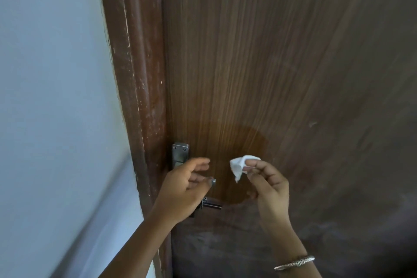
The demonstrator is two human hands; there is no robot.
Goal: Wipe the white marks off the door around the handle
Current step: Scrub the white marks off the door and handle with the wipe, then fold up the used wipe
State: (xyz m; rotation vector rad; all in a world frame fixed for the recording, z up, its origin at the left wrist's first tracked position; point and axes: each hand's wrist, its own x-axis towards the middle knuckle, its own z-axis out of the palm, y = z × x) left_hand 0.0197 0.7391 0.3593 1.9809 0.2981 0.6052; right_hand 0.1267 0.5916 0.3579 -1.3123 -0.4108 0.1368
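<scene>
While the right hand [268, 185] pinches a crumpled white tissue [240, 165] between thumb and fingertips, it sits just off the door [282, 52], a bit right of the handle [213, 181]. Can't really tell if the tissue is touching the wood or not. The left hand [187, 189] is in front of the handle with relaxed, loosely spread fingers, holding nothing as far as anyone can see. Only the metal tip of the lever pokes out past its fingertips, so whether it's actually touching the lever is anyone's guess.

Above that hand the steel plate [180, 153] shows, and below it there's a small bolt [212, 205] sticking out sideways. Around the handle the wood has a darker, warmer-looking patch [237, 137]. Pretty hazy whitish marks [338, 221] cover the door lower down and off to the right.

Left of the door is a scuffed reddish-brown frame [140, 74], then a pale blue wall [49, 97]. There's a silver bangle [295, 263] on the right wrist.
</scene>
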